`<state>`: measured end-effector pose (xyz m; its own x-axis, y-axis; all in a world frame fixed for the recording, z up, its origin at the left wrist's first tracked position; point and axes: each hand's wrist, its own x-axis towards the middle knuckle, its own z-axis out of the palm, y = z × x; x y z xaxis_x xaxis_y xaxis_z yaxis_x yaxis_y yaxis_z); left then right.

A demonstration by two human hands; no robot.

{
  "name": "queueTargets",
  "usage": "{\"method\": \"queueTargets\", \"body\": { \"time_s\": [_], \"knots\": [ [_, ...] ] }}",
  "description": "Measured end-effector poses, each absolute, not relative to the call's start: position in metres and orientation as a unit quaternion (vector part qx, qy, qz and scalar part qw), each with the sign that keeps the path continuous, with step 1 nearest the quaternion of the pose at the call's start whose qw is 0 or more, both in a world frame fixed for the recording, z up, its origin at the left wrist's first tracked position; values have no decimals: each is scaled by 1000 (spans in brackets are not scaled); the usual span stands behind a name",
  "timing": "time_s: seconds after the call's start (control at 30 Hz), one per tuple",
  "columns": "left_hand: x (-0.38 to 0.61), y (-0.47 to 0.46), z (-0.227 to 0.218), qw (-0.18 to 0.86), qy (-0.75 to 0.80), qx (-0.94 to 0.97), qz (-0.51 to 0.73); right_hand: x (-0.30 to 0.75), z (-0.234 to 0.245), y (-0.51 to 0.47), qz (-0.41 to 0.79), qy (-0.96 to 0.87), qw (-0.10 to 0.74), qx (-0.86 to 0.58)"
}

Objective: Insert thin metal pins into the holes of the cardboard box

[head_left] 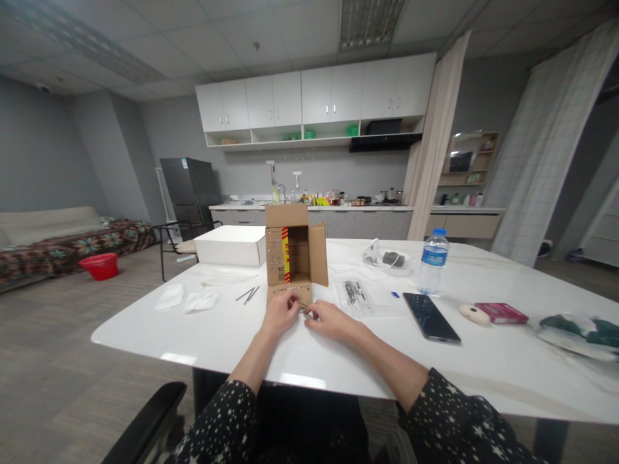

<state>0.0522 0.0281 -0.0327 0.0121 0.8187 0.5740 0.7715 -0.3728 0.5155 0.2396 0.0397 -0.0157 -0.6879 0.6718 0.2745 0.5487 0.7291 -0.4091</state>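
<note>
Looking through the head camera, I see my left hand (279,314) and right hand (329,319) pinching something too small to identify at the cardboard box's (294,255) lower flap on the white table (232,335).

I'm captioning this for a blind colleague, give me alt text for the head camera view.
A person's left hand and right hand meet at the front flap of an open cardboard box on a white table. A water bottle and black phone sit to the right; a kitchen counter lies behind.
</note>
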Motion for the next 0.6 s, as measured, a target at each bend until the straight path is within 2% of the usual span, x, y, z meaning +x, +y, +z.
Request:
{"method": "queueTargets", "body": {
  "time_s": [0.6],
  "knots": [
    [53,28,-31,9,598,693,403,239,-18,41,146,-907,211,-335]
  ]
}}
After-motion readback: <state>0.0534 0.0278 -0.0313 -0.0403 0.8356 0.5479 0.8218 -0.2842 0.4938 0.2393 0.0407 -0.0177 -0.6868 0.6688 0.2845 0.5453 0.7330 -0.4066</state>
